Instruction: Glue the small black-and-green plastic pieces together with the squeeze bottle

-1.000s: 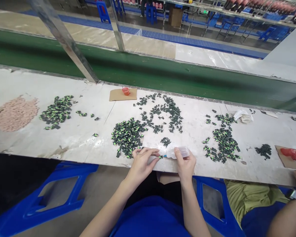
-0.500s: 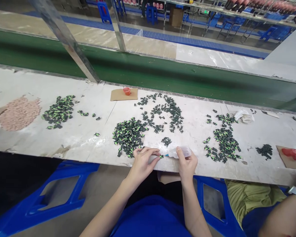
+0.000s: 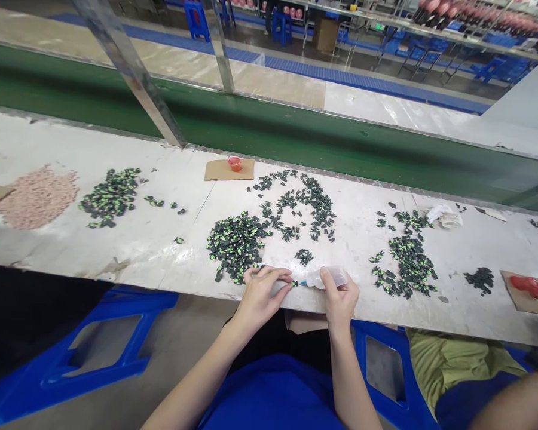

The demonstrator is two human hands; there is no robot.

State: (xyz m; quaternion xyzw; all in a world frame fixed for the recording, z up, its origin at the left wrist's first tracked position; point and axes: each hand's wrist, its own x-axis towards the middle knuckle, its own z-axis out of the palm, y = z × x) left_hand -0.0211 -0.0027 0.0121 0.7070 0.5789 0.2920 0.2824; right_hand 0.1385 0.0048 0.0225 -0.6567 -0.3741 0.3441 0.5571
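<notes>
My left hand (image 3: 263, 291) pinches a small dark-and-green part (image 3: 292, 283) at the near edge of the white worktable (image 3: 152, 239). My right hand (image 3: 338, 295) holds a small clear squeeze bottle (image 3: 327, 278) lying sideways, its blue tip pointing left at that part. A dense pile of the same dark-green parts (image 3: 236, 240) lies just beyond my left hand. A small cluster (image 3: 303, 257) sits above the bottle tip, and looser parts (image 3: 302, 203) spread farther back.
More part piles lie at left (image 3: 110, 196) and right (image 3: 406, 263), with a pink heap (image 3: 38, 197) far left. A red cap sits on cardboard (image 3: 229, 169). A green conveyor belt (image 3: 296, 134) runs behind. Another person's arm (image 3: 515, 406) is at lower right.
Both hands stay in place with the part and the bottle. The view has shifted slightly, and the other person's arm at right has dropped lower in the picture.
</notes>
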